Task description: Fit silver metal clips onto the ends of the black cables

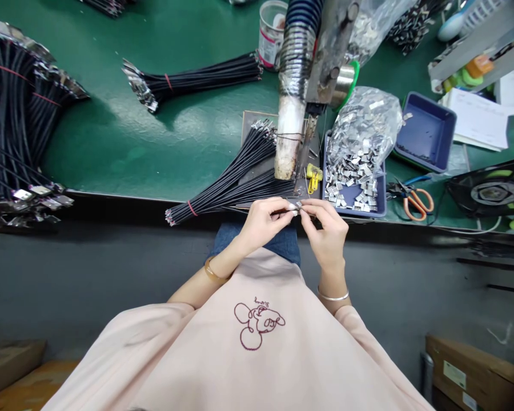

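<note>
At the table's front edge, my left hand (pixel 265 221) pinches a thin black cable close to its end. Fingertip to fingertip with it, my right hand (pixel 329 229) is closed on a small shiny metal piece (pixel 298 205) at that end. Fingers hide most of the piece, so how it sits on the cable cannot be made out. Just beyond my hands lies a bundle of black cables (pixel 231 180), tied with a red band. To the right, a blue tray (pixel 381 200) holds many small metal pieces (pixel 353 180) and an open plastic bag (pixel 366 117).
A taped hose (pixel 290 103) and a metal arm (pixel 332 51) hang over the bundle, beside a solder wire spool (pixel 345 85). Orange-handled pliers (pixel 417 204) lie right of the tray, near a second blue tray (pixel 426 128) and a fan (pixel 492 188). More cable bundles (pixel 12 108) lie left.
</note>
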`<state>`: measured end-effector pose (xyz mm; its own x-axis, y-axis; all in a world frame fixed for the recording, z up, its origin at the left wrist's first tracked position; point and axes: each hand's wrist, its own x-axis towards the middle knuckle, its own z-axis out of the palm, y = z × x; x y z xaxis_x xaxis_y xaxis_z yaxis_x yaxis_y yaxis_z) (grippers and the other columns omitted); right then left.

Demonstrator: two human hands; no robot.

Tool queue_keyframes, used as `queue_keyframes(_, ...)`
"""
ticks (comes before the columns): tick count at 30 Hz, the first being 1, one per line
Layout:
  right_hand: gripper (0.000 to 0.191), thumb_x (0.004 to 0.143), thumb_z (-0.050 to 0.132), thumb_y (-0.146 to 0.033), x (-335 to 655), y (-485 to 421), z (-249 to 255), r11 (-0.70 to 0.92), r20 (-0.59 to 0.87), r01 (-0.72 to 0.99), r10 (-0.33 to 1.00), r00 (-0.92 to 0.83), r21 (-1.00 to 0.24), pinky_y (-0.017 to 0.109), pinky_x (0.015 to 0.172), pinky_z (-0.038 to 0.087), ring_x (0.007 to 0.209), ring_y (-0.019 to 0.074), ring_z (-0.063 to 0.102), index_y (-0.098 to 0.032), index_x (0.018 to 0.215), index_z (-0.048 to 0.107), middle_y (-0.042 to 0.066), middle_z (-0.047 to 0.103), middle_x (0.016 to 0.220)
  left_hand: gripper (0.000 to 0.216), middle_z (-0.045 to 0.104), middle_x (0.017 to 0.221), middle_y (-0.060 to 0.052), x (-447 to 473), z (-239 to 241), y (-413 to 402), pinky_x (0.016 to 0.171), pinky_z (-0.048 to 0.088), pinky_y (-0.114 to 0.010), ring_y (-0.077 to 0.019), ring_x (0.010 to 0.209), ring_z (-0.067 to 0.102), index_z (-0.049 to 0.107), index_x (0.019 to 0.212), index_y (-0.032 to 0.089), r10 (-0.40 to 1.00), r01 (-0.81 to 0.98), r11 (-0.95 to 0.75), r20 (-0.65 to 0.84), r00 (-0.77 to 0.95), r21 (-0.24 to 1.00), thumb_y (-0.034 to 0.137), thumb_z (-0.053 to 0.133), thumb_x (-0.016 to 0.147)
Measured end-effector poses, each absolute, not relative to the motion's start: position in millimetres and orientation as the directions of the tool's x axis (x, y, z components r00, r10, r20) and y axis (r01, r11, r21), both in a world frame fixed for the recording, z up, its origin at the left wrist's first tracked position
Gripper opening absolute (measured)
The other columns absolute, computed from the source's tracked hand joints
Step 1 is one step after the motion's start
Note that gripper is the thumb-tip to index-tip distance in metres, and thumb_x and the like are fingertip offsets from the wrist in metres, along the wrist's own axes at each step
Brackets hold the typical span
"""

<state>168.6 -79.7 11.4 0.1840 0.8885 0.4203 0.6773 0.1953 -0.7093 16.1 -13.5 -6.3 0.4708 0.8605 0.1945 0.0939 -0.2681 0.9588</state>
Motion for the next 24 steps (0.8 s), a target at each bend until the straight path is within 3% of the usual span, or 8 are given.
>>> queue_keyframes(2, 0.011, 0.090, 0.062, -0.017, 169, -80, 12, 0.197, 0.416, 0.687, 0.894, 0.167, -0.700, 0.034, 0.090, 0.060, 0.099, 0.0182, 0.071, -0.023, 0.092, 0.071, 0.005, 0.074, 0.104, 0.013, 0.065, 0.071, -0.002, 15, -3, -13, 0.060, 0.041, -0.022, -0.0094, 0.060, 0.052, 0.071, 0.081, 0.014, 0.830, 0.155, -0.381, 0.263, 0.492, 0.911, 0.021, 0.063, 0.088)
queue_keyframes(4, 0.007, 0.089, 0.064, -0.020, 167, -78, 9, 0.169, 0.357, 0.585, 0.907, 0.222, -0.793, 0.032, 0.085, 0.061, 0.097, 0.0176, 0.072, -0.023, 0.088, 0.071, 0.005, 0.074, 0.103, 0.015, 0.063, 0.069, -0.001, 13, -1, -14, 0.059, 0.039, -0.022, -0.0087, 0.059, 0.050, 0.068, 0.081, 0.014, 0.824, 0.149, -0.380, 0.260, 0.503, 0.913, 0.023, 0.060, 0.090)
queue_keyframes(8, 0.006, 0.087, 0.067, -0.025, 158, -72, 0, 0.112, 0.217, 0.324, 0.926, 0.308, -0.939, 0.028, 0.076, 0.062, 0.090, 0.0156, 0.073, -0.021, 0.083, 0.069, 0.005, 0.073, 0.102, 0.021, 0.059, 0.064, 0.001, 9, 1, -15, 0.056, 0.042, -0.020, -0.0075, 0.055, 0.052, 0.063, 0.079, 0.014, 0.852, -0.033, -0.073, 0.079, 0.517, 0.997, 0.031, 0.061, 0.090)
queue_keyframes(12, 0.007, 0.089, 0.066, -0.027, 154, -71, 0, 0.141, 0.346, 0.475, 0.859, 0.378, -0.869, 0.032, 0.078, 0.063, 0.093, 0.0178, 0.073, -0.022, 0.087, 0.071, 0.006, 0.074, 0.101, 0.026, 0.057, 0.059, 0.002, 10, 0, -11, 0.049, 0.038, -0.019, -0.0059, 0.049, 0.048, 0.068, 0.085, 0.011, 0.851, -0.173, 0.215, -0.097, 0.515, 0.961, 0.036, 0.074, 0.079)
queue_keyframes(15, 0.009, 0.092, 0.061, -0.024, 155, -76, 5, 0.233, 0.551, 0.654, 0.764, 0.335, -0.720, 0.039, 0.083, 0.062, 0.097, 0.0202, 0.073, -0.025, 0.095, 0.070, 0.005, 0.076, 0.101, 0.025, 0.059, 0.062, 0.001, 14, 1, -7, 0.050, 0.037, -0.020, -0.0061, 0.052, 0.047, 0.071, 0.081, 0.011, 0.865, -0.217, 0.256, -0.123, 0.487, 0.942, 0.035, 0.077, 0.075)
queue_keyframes(18, 0.015, 0.093, 0.057, -0.018, 156, -81, 8, 0.352, 0.645, 0.711, 0.742, 0.184, -0.608, 0.039, 0.088, 0.061, 0.099, 0.0198, 0.074, -0.026, 0.101, 0.067, 0.004, 0.077, 0.105, 0.018, 0.060, 0.064, 0.001, 19, 2, -6, 0.053, 0.038, -0.020, -0.0073, 0.056, 0.050, 0.070, 0.074, 0.012, 0.875, -0.235, 0.233, -0.098, 0.475, 0.944, 0.029, 0.075, 0.073)
queue_keyframes(20, 0.013, 0.094, 0.055, -0.017, 155, -82, 6, 0.367, 0.634, 0.696, 0.756, 0.164, -0.617, 0.036, 0.085, 0.061, 0.098, 0.0191, 0.074, -0.025, 0.099, 0.065, 0.005, 0.077, 0.106, 0.015, 0.054, 0.058, 0.003, 21, 2, -5, 0.051, 0.033, -0.019, -0.0058, 0.052, 0.044, 0.067, 0.070, 0.013, 0.879, -0.229, 0.215, -0.086, 0.469, 0.950, 0.026, 0.074, 0.072)
queue_keyframes(24, 0.007, 0.095, 0.056, -0.023, 157, -80, -1, 0.251, 0.514, 0.591, 0.791, 0.332, -0.767, 0.035, 0.078, 0.062, 0.093, 0.0197, 0.076, -0.024, 0.090, 0.061, 0.006, 0.077, 0.102, 0.016, 0.043, 0.053, 0.006, 21, 2, -4, 0.049, 0.025, -0.020, -0.0046, 0.049, 0.033, 0.066, 0.070, 0.013, 0.893, -0.217, 0.206, -0.092, 0.440, 0.954, 0.028, 0.071, 0.073)
